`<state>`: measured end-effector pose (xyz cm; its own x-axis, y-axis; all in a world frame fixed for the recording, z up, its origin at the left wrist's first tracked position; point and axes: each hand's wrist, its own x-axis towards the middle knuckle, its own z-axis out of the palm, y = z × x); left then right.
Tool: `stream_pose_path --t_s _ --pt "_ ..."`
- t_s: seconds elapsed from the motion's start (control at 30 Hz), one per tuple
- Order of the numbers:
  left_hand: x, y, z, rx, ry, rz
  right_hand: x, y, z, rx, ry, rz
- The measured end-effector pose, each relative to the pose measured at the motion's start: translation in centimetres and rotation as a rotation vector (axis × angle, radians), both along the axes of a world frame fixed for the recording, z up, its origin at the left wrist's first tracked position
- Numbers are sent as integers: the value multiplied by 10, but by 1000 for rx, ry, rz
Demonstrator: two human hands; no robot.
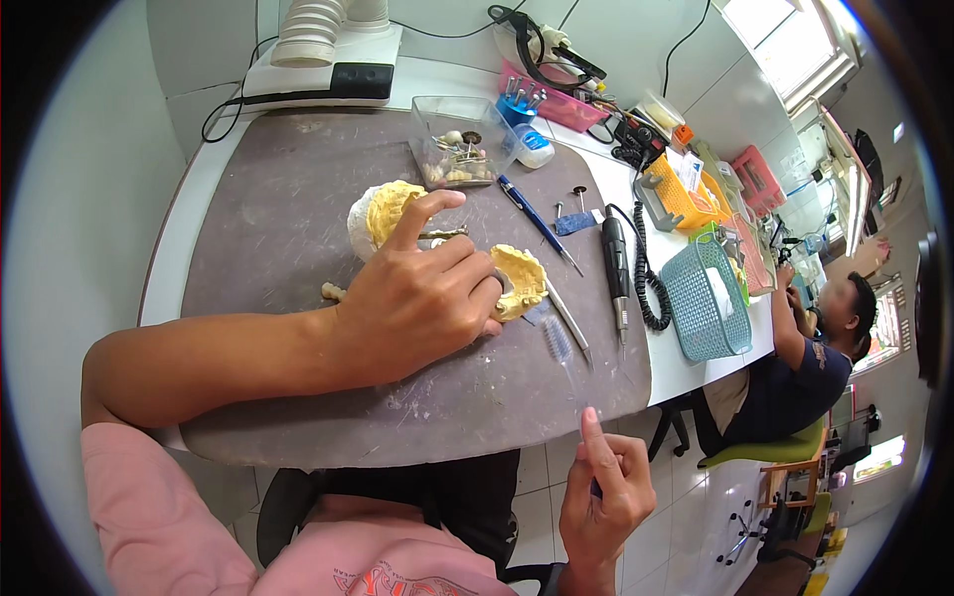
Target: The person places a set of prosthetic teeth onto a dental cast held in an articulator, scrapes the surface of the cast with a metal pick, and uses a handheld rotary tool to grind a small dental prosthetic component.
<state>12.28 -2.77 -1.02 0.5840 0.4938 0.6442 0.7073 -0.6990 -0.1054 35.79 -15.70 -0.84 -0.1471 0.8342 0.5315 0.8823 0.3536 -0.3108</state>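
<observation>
My left hand reaches across the table. Its fingers curl at the inner edge of a yellow dental cast, gripping it, while one finger stretches away from the rest. Beyond the knuckles sits another yellow cast on a white plaster base, partly covered by the hand. A brass-coloured metal part shows between the two casts; whether it joins them I cannot tell. Low on the right, my right hand is closed around the handle of a clear toothbrush, bristle end toward the held cast.
Beside the cast lie a slim white-handled tool, a blue pen-like tool and a corded handpiece. A clear box of small bits stands behind. Baskets, including a blue one, line the right; a co-worker sits beyond.
</observation>
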Motion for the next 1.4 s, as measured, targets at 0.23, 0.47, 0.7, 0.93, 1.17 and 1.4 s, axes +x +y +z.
stream_pose_path --t_s 0.23,0.47,0.7,0.93,1.17,1.4 --pt "0 0 -5 9 -2 4 -14 41 -11 97 -19 99" --pt "3 -1 8 -28 53 -27 40 24 -4 215 -3 32" --pt "-44 -15 51 102 -192 -26 19 124 23 117 -110 8" --pt "-98 -51 38 -411 -364 244 -5 171 19 129 -184 67" --pt "-85 -44 17 -354 -52 98 48 179 22 -68 -147 -225" --pt "-64 -52 19 -190 -211 121 59 178 21 -282 -208 -231"
